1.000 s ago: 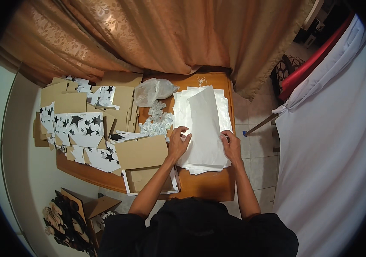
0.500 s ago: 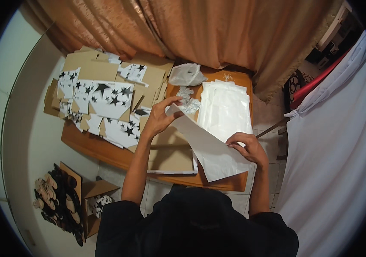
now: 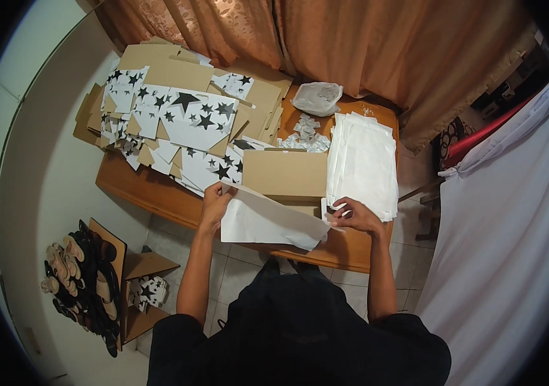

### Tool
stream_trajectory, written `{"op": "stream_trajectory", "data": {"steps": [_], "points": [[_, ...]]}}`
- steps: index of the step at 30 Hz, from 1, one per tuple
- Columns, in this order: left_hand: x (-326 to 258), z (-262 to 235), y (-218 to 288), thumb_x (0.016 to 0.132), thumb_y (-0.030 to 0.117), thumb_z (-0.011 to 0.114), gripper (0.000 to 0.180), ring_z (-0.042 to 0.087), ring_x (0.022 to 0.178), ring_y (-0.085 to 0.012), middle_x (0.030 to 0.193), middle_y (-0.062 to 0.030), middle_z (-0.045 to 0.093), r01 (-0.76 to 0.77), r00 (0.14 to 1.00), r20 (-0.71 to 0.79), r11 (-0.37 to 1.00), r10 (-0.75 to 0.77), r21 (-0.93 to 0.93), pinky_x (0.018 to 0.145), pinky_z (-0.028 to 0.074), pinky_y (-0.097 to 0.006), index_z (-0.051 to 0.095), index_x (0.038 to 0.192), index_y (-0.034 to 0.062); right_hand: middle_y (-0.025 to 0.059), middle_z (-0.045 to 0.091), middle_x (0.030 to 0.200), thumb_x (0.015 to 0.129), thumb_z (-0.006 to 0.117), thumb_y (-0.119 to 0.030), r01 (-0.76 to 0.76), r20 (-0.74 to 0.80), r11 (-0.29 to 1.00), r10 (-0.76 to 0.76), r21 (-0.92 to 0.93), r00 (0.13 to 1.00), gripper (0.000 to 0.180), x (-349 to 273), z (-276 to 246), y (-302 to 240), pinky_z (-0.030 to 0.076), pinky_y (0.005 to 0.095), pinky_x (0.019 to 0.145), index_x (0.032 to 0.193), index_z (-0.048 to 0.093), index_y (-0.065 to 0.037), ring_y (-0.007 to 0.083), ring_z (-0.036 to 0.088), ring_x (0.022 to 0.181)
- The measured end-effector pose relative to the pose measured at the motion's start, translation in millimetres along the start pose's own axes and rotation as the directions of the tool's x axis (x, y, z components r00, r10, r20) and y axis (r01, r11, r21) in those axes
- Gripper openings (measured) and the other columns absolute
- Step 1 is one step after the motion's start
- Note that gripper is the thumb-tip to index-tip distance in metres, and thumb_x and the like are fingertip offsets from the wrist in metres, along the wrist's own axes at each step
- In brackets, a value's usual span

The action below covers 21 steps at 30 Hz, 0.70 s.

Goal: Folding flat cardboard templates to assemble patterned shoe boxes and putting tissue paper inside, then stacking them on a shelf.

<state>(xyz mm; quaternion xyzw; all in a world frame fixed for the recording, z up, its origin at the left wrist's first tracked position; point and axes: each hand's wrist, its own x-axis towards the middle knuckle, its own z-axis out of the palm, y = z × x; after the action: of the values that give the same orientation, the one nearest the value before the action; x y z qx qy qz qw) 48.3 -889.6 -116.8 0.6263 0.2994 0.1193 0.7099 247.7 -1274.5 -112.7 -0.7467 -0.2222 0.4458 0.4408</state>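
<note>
A white sheet of paper is stretched between my hands, above the near edge of an open cardboard box with a brown inside. My left hand pinches the sheet's upper left corner. At its right end, the fingers of my right hand are closed on the sheet's edge, beside the box's white side flap. The sheet hides the near part of the box. Just beyond my right hand lies a stack of white sheets.
Flattened cardboard pieces with black stars cover the left of the wooden table. Small whitish packets and a clear plastic bag lie at the back. Shoes stand on a rack at lower left; a white cloth hangs at right.
Both hands have moved left and nearer to me with the sheet, which has swung from slanting across the white stack to lying along the box's near edge. The view has shifted too.
</note>
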Motion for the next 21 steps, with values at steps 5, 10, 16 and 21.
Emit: {"op": "stream_trajectory", "data": {"steps": [5, 10, 16, 21], "points": [[-1.8, -39.7, -8.7, 0.093, 0.001, 0.066, 0.015, 0.070, 0.080, -0.0187, 0.098, -0.0107, 0.072, 0.124, 0.983, -0.113, 0.980, -0.142, -0.154, 0.069, 0.057, -0.031, 0.068, 0.106, -0.0058, 0.0113, 0.061, 0.111, 0.063, 0.098, -0.039, -0.027, -0.157, 0.995, 0.012, -0.095, 0.987, 0.088, 22.0, 86.0, 20.4, 0.052, 0.0335, 0.085, 0.131, 0.055, -0.004, 0.0221, 0.061, 0.099], [8.2, -76.6, -33.8, 0.092, 0.002, 0.063, 0.019, 0.072, 0.085, -0.0243, 0.101, -0.0139, 0.072, 0.208, 0.960, -0.130, 0.941, -0.249, -0.267, 0.073, 0.060, -0.035, 0.066, 0.109, -0.0067, 0.0096, 0.058, 0.123, 0.061, 0.098, -0.039, -0.070, 0.064, 0.997, 0.069, 0.014, 0.996, 0.098, 18.5, 129.7, 12.6, 0.050, 0.0377, 0.096, 0.141, 0.052, -0.008, 0.0256, 0.058, 0.110], [30.7, -90.8, -22.8, 0.096, 0.010, 0.059, 0.022, 0.073, 0.091, -0.0291, 0.105, -0.0164, 0.071, 0.161, 0.977, -0.040, 0.845, -0.210, -0.509, 0.079, 0.064, -0.041, 0.065, 0.112, -0.0042, 0.0214, 0.039, 0.153, 0.057, 0.100, -0.045, 0.138, 0.185, 0.990, -0.132, -0.015, 0.974, 0.132, 8.1, 156.7, -16.1, 0.034, 0.0466, 0.117, 0.160, 0.023, -0.012, 0.0365, 0.041, 0.141], [43.0, -64.9, 3.2, 0.099, 0.018, 0.062, 0.026, 0.073, 0.091, -0.0290, 0.107, -0.0168, 0.071, 0.271, 0.956, 0.078, 0.747, -0.283, -0.607, 0.076, 0.065, -0.042, 0.064, 0.114, -0.0036, 0.0254, 0.037, 0.154, 0.053, 0.100, -0.048, 0.258, 0.200, 0.951, -0.222, -0.171, 0.954, 0.145, 19.0, 198.2, -35.5, 0.036, 0.0468, 0.116, 0.162, 0.012, -0.012, 0.0361, 0.040, 0.141]]}}
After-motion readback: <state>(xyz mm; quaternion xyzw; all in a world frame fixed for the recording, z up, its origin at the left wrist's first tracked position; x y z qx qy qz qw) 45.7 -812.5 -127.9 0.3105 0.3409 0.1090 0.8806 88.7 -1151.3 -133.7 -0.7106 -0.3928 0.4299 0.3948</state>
